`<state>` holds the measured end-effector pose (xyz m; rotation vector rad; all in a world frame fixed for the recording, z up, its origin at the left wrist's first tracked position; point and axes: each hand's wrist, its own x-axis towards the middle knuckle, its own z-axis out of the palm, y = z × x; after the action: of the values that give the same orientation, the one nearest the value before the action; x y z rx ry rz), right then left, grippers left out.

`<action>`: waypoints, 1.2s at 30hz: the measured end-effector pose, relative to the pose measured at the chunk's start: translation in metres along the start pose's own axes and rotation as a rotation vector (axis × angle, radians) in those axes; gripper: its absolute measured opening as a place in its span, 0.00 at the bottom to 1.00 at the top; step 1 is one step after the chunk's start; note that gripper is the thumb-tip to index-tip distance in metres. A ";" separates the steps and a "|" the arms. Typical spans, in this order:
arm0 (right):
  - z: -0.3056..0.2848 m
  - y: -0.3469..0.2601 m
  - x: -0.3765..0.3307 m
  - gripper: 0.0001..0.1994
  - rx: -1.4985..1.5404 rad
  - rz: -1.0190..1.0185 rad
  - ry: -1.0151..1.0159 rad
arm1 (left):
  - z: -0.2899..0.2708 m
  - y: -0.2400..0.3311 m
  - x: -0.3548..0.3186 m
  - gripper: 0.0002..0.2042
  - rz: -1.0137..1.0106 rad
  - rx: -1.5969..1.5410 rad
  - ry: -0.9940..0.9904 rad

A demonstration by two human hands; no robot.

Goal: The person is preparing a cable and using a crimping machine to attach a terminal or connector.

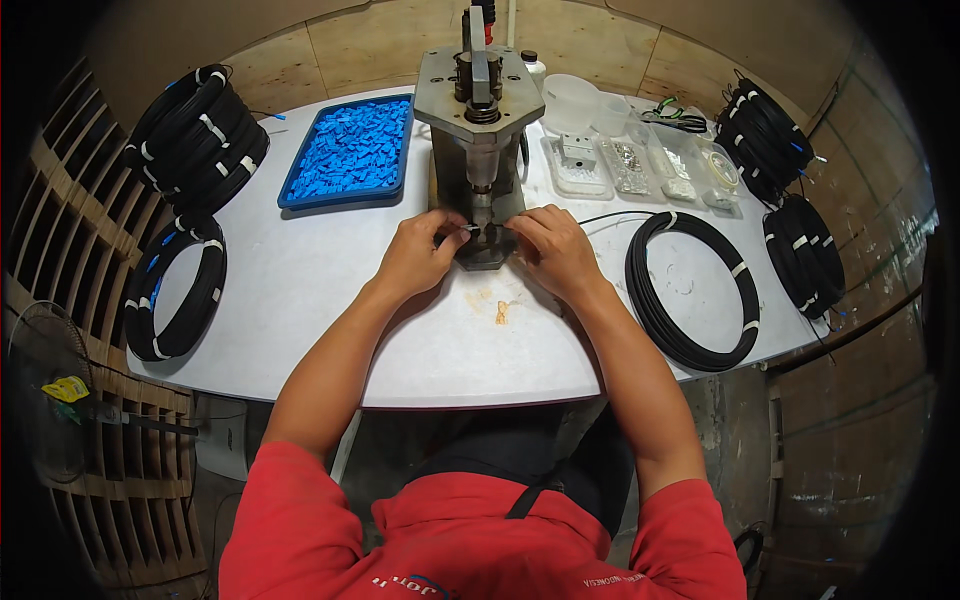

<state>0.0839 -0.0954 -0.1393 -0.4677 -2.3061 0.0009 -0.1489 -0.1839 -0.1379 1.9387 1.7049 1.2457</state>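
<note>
A metal hand press (pixel 480 95) stands at the middle of the table, and both my hands are at its foot. My left hand (pixel 425 252) is closed in a pinch to the left of the press's ram (pixel 482 180). A small silvery piece shows at its fingertips, too small to name. On the other side, my right hand (pixel 556 248) pinches by the ram, palm down. A black cable (pixel 615 214) runs from the coil (pixel 752 290) on the right to this hand. The cable's end is hidden by the fingers and the press.
A blue tray (pixel 290 203) full of small blue pieces lies left of the press. Clear boxes (pixel 578 180) of small metal parts stand to the right. Stacked black cable coils (pixel 200 140) and a single coil (pixel 205 290) sit left; more coils (pixel 765 135) stand at far right.
</note>
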 end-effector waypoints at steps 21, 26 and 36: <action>0.001 0.000 -0.001 0.21 -0.009 0.044 -0.061 | 0.001 -0.002 0.000 0.13 0.001 0.012 0.014; 0.002 0.001 -0.002 0.21 -0.007 0.036 -0.044 | 0.002 -0.002 0.000 0.13 0.006 0.005 0.017; 0.002 0.001 -0.002 0.19 -0.011 0.023 -0.034 | 0.001 -0.002 0.000 0.12 -0.011 -0.014 0.011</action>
<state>0.0841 -0.0946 -0.1422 -0.5030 -2.3349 0.0075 -0.1492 -0.1830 -0.1399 1.9153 1.7056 1.2634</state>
